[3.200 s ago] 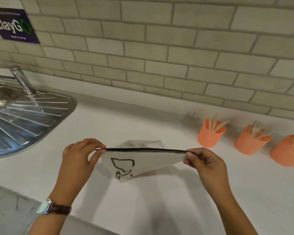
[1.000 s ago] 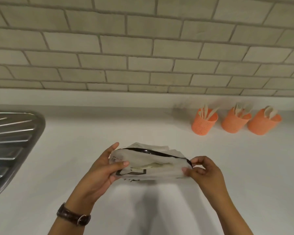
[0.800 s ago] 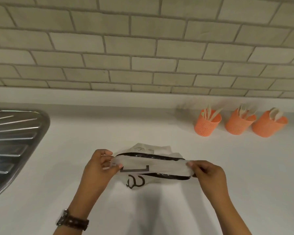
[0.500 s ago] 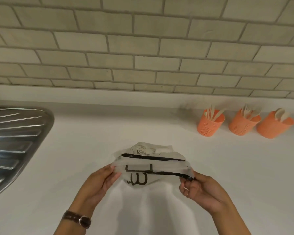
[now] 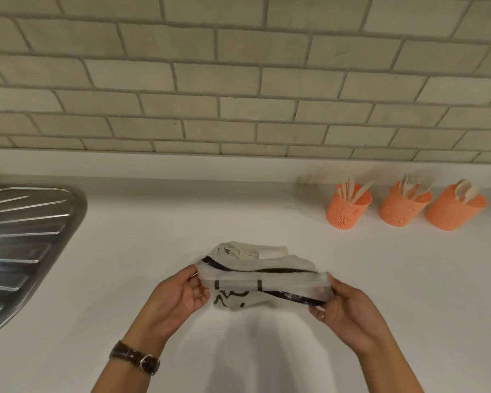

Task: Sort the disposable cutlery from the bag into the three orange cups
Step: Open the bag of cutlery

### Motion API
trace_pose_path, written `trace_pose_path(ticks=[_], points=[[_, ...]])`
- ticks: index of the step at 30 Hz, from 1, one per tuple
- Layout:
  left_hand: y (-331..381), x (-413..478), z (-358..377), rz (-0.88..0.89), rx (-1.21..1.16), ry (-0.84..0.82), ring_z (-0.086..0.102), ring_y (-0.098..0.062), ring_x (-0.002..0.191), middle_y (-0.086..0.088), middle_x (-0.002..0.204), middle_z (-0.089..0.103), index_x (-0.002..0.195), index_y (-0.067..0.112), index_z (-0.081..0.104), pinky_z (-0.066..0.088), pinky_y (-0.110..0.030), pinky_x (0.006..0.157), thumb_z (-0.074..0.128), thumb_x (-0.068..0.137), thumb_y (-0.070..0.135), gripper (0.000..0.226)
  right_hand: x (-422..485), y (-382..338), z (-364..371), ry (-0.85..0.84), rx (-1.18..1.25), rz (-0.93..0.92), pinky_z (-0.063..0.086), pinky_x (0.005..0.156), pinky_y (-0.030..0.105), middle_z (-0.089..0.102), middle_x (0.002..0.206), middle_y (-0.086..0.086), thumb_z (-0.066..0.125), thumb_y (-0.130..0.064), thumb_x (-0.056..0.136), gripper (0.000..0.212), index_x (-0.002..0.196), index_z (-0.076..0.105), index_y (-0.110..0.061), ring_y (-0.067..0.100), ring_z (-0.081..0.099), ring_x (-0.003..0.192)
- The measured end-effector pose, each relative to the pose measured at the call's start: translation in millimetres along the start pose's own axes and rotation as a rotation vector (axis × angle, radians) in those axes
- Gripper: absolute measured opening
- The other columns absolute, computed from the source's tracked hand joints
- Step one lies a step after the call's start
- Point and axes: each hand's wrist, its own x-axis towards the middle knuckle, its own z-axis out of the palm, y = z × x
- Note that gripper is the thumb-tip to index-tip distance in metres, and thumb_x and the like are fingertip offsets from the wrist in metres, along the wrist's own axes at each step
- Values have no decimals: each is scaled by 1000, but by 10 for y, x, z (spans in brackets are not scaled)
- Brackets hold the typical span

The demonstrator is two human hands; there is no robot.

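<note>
Head view: the bag (image 5: 255,282) is held just over the white counter (image 5: 153,222), in front of the body and well apart from the orange cups at the back right. Its left end is pinched by the left hand (image 5: 179,296), with the thumb on top and the fingers under it. Its right end is gripped by the right hand (image 5: 343,304), whose fingers are curled round it. The bag is stretched long from left to right, with the right end a bit lower. Two black strips (image 5: 292,296) at its mouth are seen a little apart, so the mouth is pointed up, toward the face. It cannot be told if the far side of the bag is touching the counter. Knives (image 5: 352,190) are seen in the left cup (image 5: 347,208), forks (image 5: 408,184) in the middle cup (image 5: 403,209) and spoons (image 5: 465,190) in the right cup (image 5: 452,212). The bag looks flat and thin, and what is in it cannot be seen. So the job is judged to be near its end, with the bag held open to be checked. Next, the mouth must be pulled wider, one hand must be freed and put inside, and any piece found must be matched to its cup.
</note>
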Motion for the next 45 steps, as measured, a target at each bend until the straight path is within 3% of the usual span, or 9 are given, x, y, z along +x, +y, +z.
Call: trace_pose_path(ticks=[5, 11, 17, 24, 30, 33, 35, 38, 45], points=[[13, -43, -16, 0, 65, 45, 53, -14, 68, -4, 71, 67, 95, 9, 64, 52, -22, 53, 45, 95, 20, 21, 11, -126, -10, -65, 47, -139, 57, 72, 34, 71, 95, 7, 62, -17, 79, 17, 90, 71, -7, 19, 68, 82], [-50, -128, -96, -187, 284, -41, 46, -15, 61, -16, 91, 59, 109, -2, 65, 47, -22, 49, 67, 71, 34, 52, 200, -171, -4, -156, 216, 13, 58, 74, 41, 68, 108, 20, 92, 3, 20, 102, 116, 56, 4, 30, 70, 89], [27, -125, -80, -199, 150, -285, 51, -12, 53, -9, 81, 67, 98, 6, 72, 45, -21, 49, 77, 63, 49, 55, 150, -83, 39, -224, 29, 65, 59, 69, 38, 71, 100, 19, 65, -24, 80, 34, 102, 66, 2, 29, 70, 83], [33, -71, -54, 199, 814, 96, 56, -19, 72, -11, 77, 59, 78, 1, 64, 52, -25, 69, 62, 79, 45, 44, 45, -16, -12, -7, -661, -192, 47, 66, 31, 56, 94, 7, 66, -14, 62, 44, 101, 46, -20, 21, 55, 79], [79, -63, -14, 17, -30, 67, 72, -24, 76, -17, 89, 73, 94, 2, 65, 60, -31, 56, 60, 87, 15, 16, -26, 54, -3, 196, -646, -430, 53, 58, 22, 71, 73, 11, 73, -3, 77, 6, 78, 68, 1, 20, 64, 64], [58, -8, -71, -91, -418, -42, 71, -37, 68, -28, 85, 70, 81, -2, 70, 58, -44, 50, 89, 17, -13, 68, -32, 78, -28, 156, -531, -291, 43, 58, 25, 67, 67, 5, 68, -12, 81, 10, 79, 74, -3, 17, 55, 62], [34, -13, -65, -150, -438, -125, 70, -42, 82, -30, 97, 68, 91, -5, 68, 57, -54, 59, 93, 22, -4, 73, -10, 101, -38, 48, -245, -73, 42, 54, 24, 61, 67, 3, 67, -16, 79, 14, 86, 70, -4, 14, 52, 58], [18, -39, -34, -90, -225, -87, 69, -34, 93, -20, 107, 69, 105, 8, 61, 56, -53, 72, 71, 69, 36, 46, 53, 126, -44, -47, 123, 173, 45, 52, 27, 63, 69, 4, 88, -9, 56, 32, 82, 70, -7, 16, 59, 56], [-29, -33, -264, 334, 750, 142, 63, -20, 81, -5, 99, 62, 93, 20, 58, 49, -17, 63, 82, 57, 10, 44, 103, 26, 27, -66, -15, 105, 28, 55, 26, 42, 58, 1, 52, -11, 79, 1, 78, 53, -11, 13, 31, 45]])
